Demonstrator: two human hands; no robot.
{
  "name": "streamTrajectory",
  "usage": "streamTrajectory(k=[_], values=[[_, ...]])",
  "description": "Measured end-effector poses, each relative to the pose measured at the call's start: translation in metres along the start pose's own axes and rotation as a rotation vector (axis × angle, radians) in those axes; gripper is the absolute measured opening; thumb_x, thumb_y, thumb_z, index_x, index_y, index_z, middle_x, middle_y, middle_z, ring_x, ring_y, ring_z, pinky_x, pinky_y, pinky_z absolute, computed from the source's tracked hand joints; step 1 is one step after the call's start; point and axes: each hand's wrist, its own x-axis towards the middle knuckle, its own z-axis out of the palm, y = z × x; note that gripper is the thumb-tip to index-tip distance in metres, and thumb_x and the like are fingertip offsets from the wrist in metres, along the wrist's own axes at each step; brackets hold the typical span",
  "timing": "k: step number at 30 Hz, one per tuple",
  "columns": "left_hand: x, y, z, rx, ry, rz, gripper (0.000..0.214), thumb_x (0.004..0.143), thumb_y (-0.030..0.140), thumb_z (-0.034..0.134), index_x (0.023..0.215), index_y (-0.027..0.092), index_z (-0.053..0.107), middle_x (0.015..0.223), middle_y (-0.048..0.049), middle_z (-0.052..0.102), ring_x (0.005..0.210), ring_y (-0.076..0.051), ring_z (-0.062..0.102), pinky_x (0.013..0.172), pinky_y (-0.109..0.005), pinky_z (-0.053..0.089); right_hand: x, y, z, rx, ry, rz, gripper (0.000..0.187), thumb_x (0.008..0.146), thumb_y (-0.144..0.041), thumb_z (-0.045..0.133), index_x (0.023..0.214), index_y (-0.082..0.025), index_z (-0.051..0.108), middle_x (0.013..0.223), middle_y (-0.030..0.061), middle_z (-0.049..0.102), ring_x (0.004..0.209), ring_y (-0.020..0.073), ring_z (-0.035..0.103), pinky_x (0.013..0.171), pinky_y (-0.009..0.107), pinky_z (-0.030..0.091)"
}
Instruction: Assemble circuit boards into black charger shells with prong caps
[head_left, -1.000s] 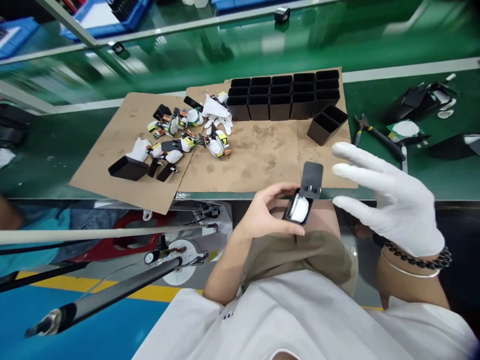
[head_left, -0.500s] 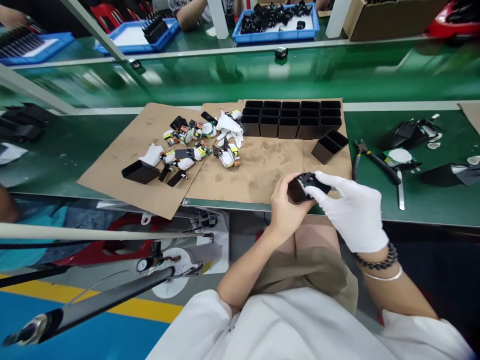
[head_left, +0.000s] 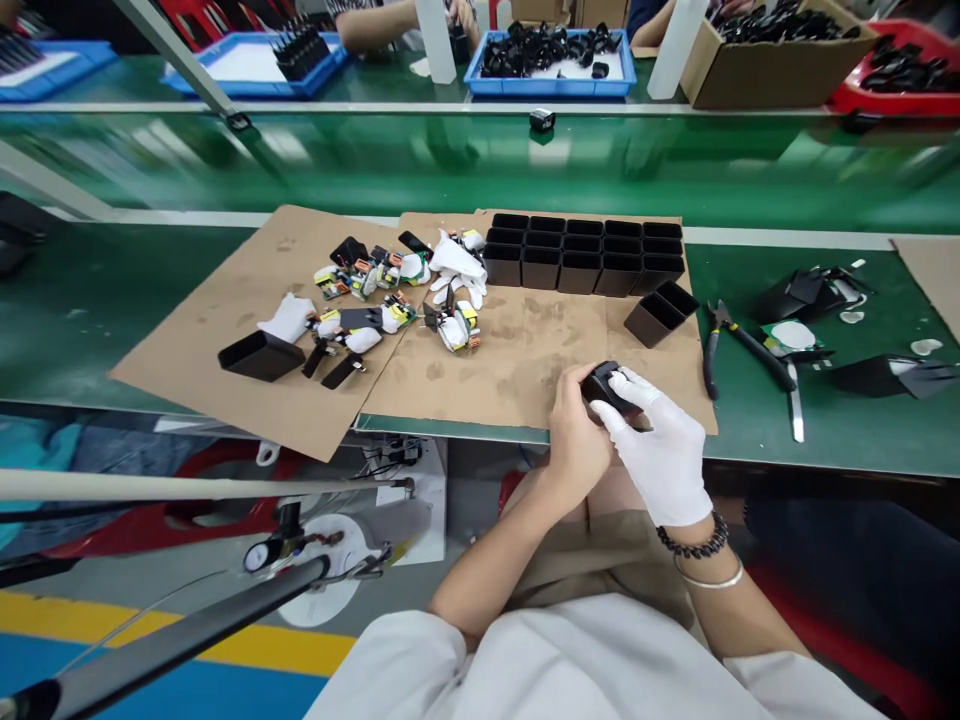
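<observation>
A small black plastic housing [head_left: 604, 384] is held in both hands at the front edge of the cardboard [head_left: 510, 370]. My bare left hand [head_left: 576, 435] wraps around it from the left. My right hand [head_left: 660, 440], in a white glove, presses thumb and fingers on its top and right side; the fingers hide much of it. Beyond them stand rows of open black cases [head_left: 579, 272], with more cases [head_left: 660, 314] lying tilted nearby. Left of these are circuit board assemblies [head_left: 367, 320], white gloves [head_left: 457, 265] and a black case [head_left: 261, 356] on its side.
On the green bench at right lie cutting pliers [head_left: 750, 340], a metal strip [head_left: 796, 408] and black parts [head_left: 885, 376]. Behind runs a green conveyor belt [head_left: 360, 150] carrying a small black piece [head_left: 542, 120]. Across it are blue trays [head_left: 551, 88] and other people's arms.
The housing has turned in my hands, and the green board and white part seen at its opening are now hidden. My right hand has moved left and closer around it. The view has shifted slightly.
</observation>
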Motion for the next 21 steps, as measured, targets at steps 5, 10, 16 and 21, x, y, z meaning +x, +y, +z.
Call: streamTrajectory(k=[5, 10, 16, 21], values=[[0.002, 0.006, -0.041, 0.192, -0.203, 0.082, 0.055, 0.078, 0.010, 0.070, 0.128, 0.022, 0.055, 0.133, -0.0124, 0.065, 0.128, -0.029, 0.060, 0.110, -0.050, 0.047, 0.016, 0.002, -0.007, -0.034, -0.023, -0.119, 0.021, 0.086, -0.026, 0.071, 0.107, -0.022, 0.074, 0.107, 0.0055, 0.080, 0.094, 0.0249, 0.078, 0.085, 0.038, 0.066], [0.001, 0.000, -0.086, 0.328, 0.006, 0.135, 0.032, 0.088, 0.022, 0.067, 0.120, 0.020, 0.062, 0.122, -0.0112, 0.069, 0.120, -0.024, 0.064, 0.107, -0.044, 0.049, 0.021, 0.003, -0.006, -0.028, 0.065, -0.155, 0.024, 0.084, -0.025, 0.074, 0.108, -0.023, 0.073, 0.111, 0.0070, 0.078, 0.100, 0.0260, 0.077, 0.090, 0.039, 0.065], [0.004, -0.021, -0.093, 0.542, 0.121, 0.173, 0.019, 0.091, 0.024, 0.063, 0.110, 0.020, 0.065, 0.111, -0.0102, 0.072, 0.109, -0.024, 0.066, 0.105, -0.045, 0.048, 0.021, 0.012, 0.000, 0.007, -0.081, -0.110, 0.022, 0.086, -0.029, 0.072, 0.107, -0.024, 0.073, 0.110, 0.0065, 0.079, 0.101, 0.0265, 0.076, 0.091, 0.042, 0.065], [0.007, -0.020, -0.085, 0.631, 0.122, 0.235, 0.015, 0.091, 0.022, 0.062, 0.106, 0.021, 0.066, 0.108, -0.0071, 0.075, 0.105, -0.022, 0.068, 0.113, -0.045, 0.041, 0.016, 0.013, -0.004, 0.033, -0.115, -0.069, 0.023, 0.088, -0.029, 0.070, 0.110, -0.023, 0.073, 0.114, 0.0077, 0.078, 0.104, 0.0256, 0.076, 0.092, 0.040, 0.064]])
